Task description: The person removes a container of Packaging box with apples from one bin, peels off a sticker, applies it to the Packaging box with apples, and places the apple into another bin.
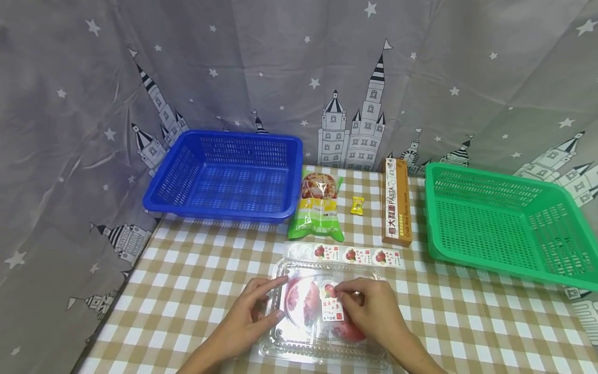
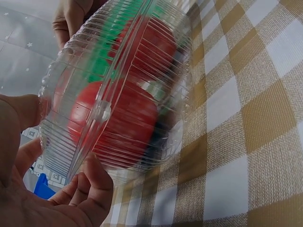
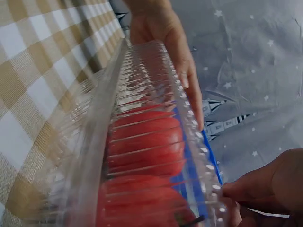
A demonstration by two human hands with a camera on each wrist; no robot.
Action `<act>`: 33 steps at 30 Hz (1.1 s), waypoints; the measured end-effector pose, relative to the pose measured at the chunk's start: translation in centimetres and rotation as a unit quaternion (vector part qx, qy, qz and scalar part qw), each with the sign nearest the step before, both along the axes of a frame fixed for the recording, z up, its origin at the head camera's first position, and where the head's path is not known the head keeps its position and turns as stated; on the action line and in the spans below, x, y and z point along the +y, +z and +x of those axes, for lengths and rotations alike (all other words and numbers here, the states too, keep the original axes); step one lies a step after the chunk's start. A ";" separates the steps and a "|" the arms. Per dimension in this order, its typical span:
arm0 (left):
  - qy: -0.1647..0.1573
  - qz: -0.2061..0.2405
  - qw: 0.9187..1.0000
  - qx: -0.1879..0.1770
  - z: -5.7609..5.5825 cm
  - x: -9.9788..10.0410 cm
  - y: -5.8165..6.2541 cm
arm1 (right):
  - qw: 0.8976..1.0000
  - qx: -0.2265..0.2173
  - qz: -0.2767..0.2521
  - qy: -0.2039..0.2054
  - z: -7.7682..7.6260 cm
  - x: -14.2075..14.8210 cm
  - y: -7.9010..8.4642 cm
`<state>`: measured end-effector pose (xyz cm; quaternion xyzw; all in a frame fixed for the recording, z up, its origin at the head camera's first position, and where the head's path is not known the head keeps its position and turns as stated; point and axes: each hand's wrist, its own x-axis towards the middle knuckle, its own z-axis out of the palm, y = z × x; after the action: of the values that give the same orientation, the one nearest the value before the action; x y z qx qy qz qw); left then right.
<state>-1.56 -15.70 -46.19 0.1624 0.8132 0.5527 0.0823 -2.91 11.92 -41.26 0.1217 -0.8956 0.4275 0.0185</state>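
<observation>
A clear plastic clamshell box [image 1: 299, 349] with red apples [image 2: 116, 123] inside lies closed on the checked tablecloth. My left hand [image 1: 245, 313] holds the box's left edge, thumb and forefinger on the lid and the other fingers bent against its side. With thumb and forefinger, my right hand [image 1: 374, 306] pinches the upper right edge of a white sticker label [image 1: 332, 310] printed with a red fruit. The label overlaps the middle of the lid. Just behind the box lies a backing strip [image 1: 299, 250] with three similar stickers and a bare left end.
At the back left stands a blue plastic basket [image 1: 224, 213], and at the right a green basket [image 1: 495, 265]. Between them are a green and yellow food bag [image 1: 318, 208], a small yellow wrapped candy [image 1: 357, 205] and an upright-lying pasta box [image 1: 396, 202]. A grey curtain [image 1: 280, 62] hangs behind.
</observation>
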 end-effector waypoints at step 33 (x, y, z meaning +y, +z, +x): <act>-0.001 -0.012 1.000 0.022 0.0 0.2 0.1 | 0.986 0.074 0.151 0.005 0.5 -1.6 -0.3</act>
<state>-1.54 -15.47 -46.10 0.1744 0.8214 0.5389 0.0673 -2.39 10.36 -41.58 0.1586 -0.9456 0.2769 0.0640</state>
